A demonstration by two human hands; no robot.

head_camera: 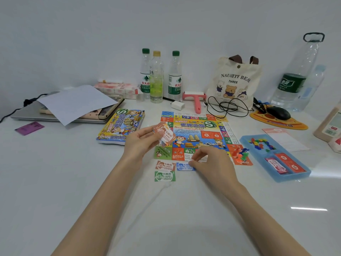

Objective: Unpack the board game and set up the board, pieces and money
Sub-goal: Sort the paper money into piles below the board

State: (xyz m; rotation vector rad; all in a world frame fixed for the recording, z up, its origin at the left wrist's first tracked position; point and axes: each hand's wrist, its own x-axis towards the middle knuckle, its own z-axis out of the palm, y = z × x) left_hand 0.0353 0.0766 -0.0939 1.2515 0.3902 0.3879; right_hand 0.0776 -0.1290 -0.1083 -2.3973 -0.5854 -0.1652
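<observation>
The colourful game board (pixel 198 134) lies unfolded on the white table. My left hand (pixel 141 139) holds a stack of play money (pixel 165 134) above the board's left edge. My right hand (pixel 208 161) rests at the board's near edge, fingertips pinched on a blue note (pixel 182 166). An orange note pile (pixel 165 165) and a green note pile (pixel 164 176) lie just left of it. Coloured pawns (pixel 240 154) stand on the board's near right corner. The game box (pixel 122 125) lies to the left of the board.
A blue plastic tray (pixel 295 177) at the right holds small coloured pieces and red card packs. Three bottles (pixel 156 76), a tote bag (pixel 234 80), a lint roller (pixel 195 99), cables and a mouse (pixel 278 112) line the back. A laptop under paper (pixel 73 101) sits at the left.
</observation>
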